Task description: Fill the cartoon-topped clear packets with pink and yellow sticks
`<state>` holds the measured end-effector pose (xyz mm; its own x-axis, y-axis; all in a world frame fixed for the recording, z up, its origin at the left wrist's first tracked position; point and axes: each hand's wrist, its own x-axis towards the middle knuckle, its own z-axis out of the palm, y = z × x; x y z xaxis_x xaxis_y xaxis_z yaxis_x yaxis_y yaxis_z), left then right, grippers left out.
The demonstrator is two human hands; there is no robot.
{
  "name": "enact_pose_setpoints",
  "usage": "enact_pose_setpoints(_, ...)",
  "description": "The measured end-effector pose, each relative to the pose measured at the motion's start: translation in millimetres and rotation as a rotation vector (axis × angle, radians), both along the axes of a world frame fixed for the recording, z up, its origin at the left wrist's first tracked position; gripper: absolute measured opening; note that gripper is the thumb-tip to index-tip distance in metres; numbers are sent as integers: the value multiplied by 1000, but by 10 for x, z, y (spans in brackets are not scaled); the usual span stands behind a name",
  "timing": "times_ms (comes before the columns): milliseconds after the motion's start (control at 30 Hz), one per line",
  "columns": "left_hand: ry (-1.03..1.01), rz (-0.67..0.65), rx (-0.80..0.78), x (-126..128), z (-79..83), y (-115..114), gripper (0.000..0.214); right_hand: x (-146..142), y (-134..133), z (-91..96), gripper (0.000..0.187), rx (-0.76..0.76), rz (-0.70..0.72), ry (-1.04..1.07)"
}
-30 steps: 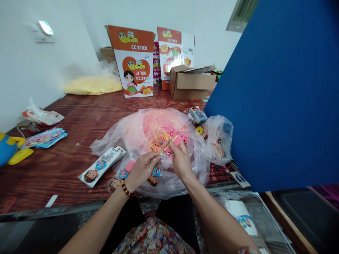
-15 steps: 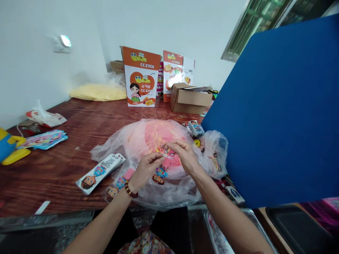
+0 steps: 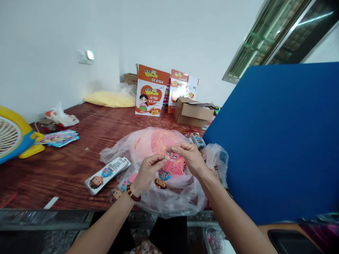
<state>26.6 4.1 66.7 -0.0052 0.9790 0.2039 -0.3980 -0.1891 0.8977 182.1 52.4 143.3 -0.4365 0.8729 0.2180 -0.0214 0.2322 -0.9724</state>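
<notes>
Between my two hands is a printed card with pink sticks (image 3: pixel 164 175), a cartoon face at its lower end. My left hand (image 3: pixel 148 173), with a beaded bracelet at the wrist, pinches the card's upper left edge. My right hand (image 3: pixel 191 158) has its thumb and fingers together at the top right of the same card. Right below lies a clear plastic bag (image 3: pixel 180 201) full of thin pink sticks (image 3: pixel 162 137). Another card with pink sticks (image 3: pixel 117 194) lies partly behind my left wrist. A stack of printed cards (image 3: pixel 107 174) rests left of the bag.
A blue panel (image 3: pixel 278 141) rises close on the right. Orange-and-white cartons (image 3: pixel 150 93) and an open brown box (image 3: pixel 194 114) stand at the back, near a yellow bag (image 3: pixel 109 98). A yellow-blue fan (image 3: pixel 18 135), leaflets (image 3: pixel 59 137) and a tissue pack (image 3: pixel 62 117) are at left.
The camera view has shifted, so the scene sits lower and farther right. Both hands stay at the card's top, my right fingers slightly changed in position.
</notes>
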Motion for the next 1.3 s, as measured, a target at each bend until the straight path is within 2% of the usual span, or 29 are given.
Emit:
enact_pose_setpoints(167,68,31,24,-18,32,-36,26,26,-37,79,19,91,51,-127)
enact_pose_setpoints(367,89,65,43,-27,58,-30,28,75,-86,193,17,248,33,-198)
enact_pose_setpoints(533,109,154,90,-18,70,-32,30,131,-77,155,20,379,50,-318)
enact_pose_setpoints(700,-38,37,-29,2,85,-97,26,105,3,31,30,304,44,-314)
enact_pose_setpoints(833,22,-77,-166,-49,21,-153,30,48,25,-48,29,215,5,-278)
enact_pose_setpoints(967,42,-30,-191,-101,-65,-162,31,3,23,-122,20,104,24,-186)
enact_pose_setpoints(1067,77,5,-193,-127,-104,-150,32,-6,35,-176,18,186,-15,-156)
enact_pose_setpoints(1200,185,33,-180,-158,-120,-152,32,3,88,-197,13,334,-22,-291)
enact_pose_setpoints(1300,281,38,-148,-169,-108,-179,30,7,153,-141,22,259,20,-353)
